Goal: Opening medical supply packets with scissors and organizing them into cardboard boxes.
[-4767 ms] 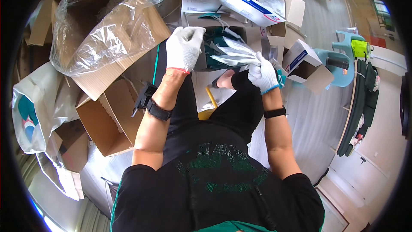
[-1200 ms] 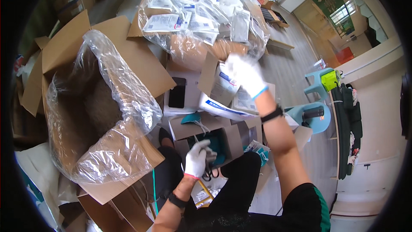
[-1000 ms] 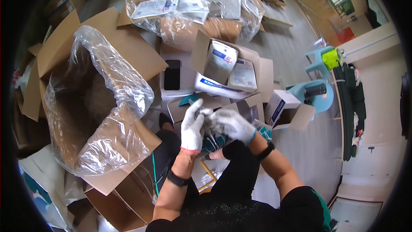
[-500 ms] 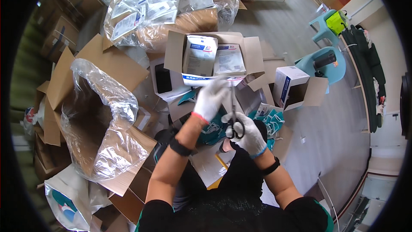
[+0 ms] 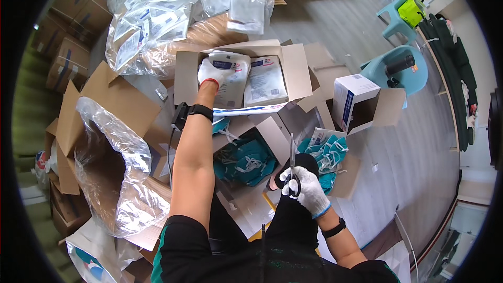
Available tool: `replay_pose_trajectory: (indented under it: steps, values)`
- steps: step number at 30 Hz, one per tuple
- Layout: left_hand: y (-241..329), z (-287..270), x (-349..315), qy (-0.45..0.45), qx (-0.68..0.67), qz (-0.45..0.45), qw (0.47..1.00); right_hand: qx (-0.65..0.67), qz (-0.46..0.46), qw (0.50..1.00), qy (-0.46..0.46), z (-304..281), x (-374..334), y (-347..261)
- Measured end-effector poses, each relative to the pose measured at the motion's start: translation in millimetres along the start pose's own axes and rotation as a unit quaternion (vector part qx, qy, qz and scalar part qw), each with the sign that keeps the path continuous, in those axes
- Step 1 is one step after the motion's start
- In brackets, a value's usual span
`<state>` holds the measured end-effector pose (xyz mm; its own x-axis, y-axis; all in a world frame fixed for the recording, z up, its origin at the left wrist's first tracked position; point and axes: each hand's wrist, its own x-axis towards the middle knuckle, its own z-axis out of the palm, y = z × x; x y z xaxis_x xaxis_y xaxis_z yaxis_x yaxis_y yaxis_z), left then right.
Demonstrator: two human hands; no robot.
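Observation:
My left hand (image 5: 210,75), in a white glove, reaches into an open cardboard box (image 5: 297,71) ahead of me. It lies against the left of two upright white packets (image 5: 234,86); one finger or the thumb stretches across the packet's face. The other fingers are hidden, so whether they grip cannot be told. The second packet (image 5: 265,81) stands beside it. Over my right thigh, my gloved right hand (image 5: 309,191) is closed around the black handles of scissors (image 5: 292,149), blades pointing up and away. Below the packet box, another open box holds green masks with white straps (image 5: 249,161).
At left gapes a large carton lined with clear plastic (image 5: 139,162). Beyond the packet box, a plastic bag heaped with flat packets (image 5: 157,18) lies spread out. To the right are more green masks (image 5: 330,149), a small open white box (image 5: 353,99) and a blue stool (image 5: 416,81).
My left hand has moved from near the scissors up and left into the box, onto the left packet. My right hand, still holding the scissors, has dropped slightly and moved right.

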<state>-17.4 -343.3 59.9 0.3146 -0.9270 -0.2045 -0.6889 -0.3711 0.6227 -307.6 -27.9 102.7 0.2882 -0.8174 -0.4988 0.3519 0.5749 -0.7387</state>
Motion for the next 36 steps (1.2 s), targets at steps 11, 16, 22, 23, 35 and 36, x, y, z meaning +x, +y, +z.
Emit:
replay_pose_trajectory:
  steps: [11,16,22,23,35,36]
  values:
    - [42,-32,-61,0.078,-0.098,0.2,0.972,0.039,-0.069,0.997,0.013,15,21,-15]
    - [72,-93,-168,0.275,0.029,0.481,0.832,0.012,-0.138,0.99,0.013,40,20,-51]
    - [40,-133,-278,0.219,0.236,0.587,0.743,0.262,-0.045,0.956,-0.127,76,18,-82]
    - [31,-136,-295,0.197,0.253,0.582,0.747,-0.042,-0.197,0.975,-0.097,85,23,-77]
    - [-81,-141,-455,0.151,0.235,0.47,0.838,-0.059,-0.046,0.981,-0.178,147,-38,25]
    - [-90,-146,-463,0.152,0.222,0.469,0.841,0.035,0.05,0.982,-0.179,146,-40,37]
